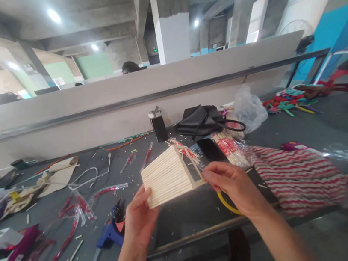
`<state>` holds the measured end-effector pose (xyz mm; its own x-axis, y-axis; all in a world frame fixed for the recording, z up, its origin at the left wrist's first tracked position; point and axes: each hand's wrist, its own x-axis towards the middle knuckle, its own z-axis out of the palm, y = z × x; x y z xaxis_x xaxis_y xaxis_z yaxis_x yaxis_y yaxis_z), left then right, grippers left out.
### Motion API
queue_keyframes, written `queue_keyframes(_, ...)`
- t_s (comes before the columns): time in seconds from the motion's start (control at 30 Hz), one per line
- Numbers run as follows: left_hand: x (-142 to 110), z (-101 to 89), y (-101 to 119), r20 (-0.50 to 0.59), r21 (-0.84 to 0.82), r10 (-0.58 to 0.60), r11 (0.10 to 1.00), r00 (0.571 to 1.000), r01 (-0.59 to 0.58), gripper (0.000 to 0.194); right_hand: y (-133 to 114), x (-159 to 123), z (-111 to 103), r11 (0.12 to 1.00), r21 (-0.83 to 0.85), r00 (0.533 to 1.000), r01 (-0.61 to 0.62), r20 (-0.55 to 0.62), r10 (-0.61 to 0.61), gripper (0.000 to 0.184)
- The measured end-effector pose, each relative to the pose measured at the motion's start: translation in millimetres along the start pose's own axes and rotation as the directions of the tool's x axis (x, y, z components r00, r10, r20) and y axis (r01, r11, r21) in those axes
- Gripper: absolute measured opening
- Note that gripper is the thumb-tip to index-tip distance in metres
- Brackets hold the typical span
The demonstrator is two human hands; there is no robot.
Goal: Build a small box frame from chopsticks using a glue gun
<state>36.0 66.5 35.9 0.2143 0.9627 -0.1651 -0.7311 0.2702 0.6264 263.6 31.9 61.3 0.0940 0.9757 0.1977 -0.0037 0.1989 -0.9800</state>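
A small structure of pale wooden sticks (167, 178) is held up above the table, with a ribbed panel of sticks side by side and a thin open frame on its right end. My left hand (140, 216) grips the panel's lower left edge, thumb on its face. The fingers of my right hand (228, 183) are pinched at the frame's right corner; the exact contact is partly hidden by the fingertips. Below my left wrist lies a blue glue gun (108, 238). A yellow ring (228, 205) shows beneath my right hand.
Behind the structure are a phone (211, 150), bagged sticks (231, 148), a black bag (200, 120) and a dark upright object (160, 128). Striped cloth (300, 177) hangs over the front edge at right. Plastic wrappers (73, 224), a white cable (98, 178) and a purple pack (13, 256) lie left.
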Motion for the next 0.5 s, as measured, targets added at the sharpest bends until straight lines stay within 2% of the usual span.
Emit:
queue_keyframes(0.13, 0.4, -0.6, 0.9, -0.015, 0.021, -0.001, 1.0, 1.0, 0.002, 0.046, 6.9, 5.4, -2.2, 0.976, 0.215, 0.995, -0.037, -0.08, 0.055, 0.026)
queue_keyframes(0.3, 2.1, -5.2, 2.4, -0.017, 0.065, 0.022, 0.998, 1.0, -0.02, 0.031, 5.2, 9.7, -11.0, 0.931, 0.36, 0.987, 0.049, -0.158, 0.009, 0.036)
queue_keyframes(0.4, 2.8, -7.1, 2.3, -0.045, 0.082, 0.033, 0.996, 0.998, -0.029, 0.02, 3.5, 7.5, -16.4, 0.949, 0.298, 0.985, 0.1, -0.166, -0.052, 0.041)
queue_keyframes(0.5, 3.6, -7.3, 2.1, -0.078, 0.088, 0.037, 0.996, 0.996, -0.031, 0.016, 5.2, 5.1, -20.6, 0.992, 0.001, 0.982, 0.127, -0.141, -0.126, 0.037)
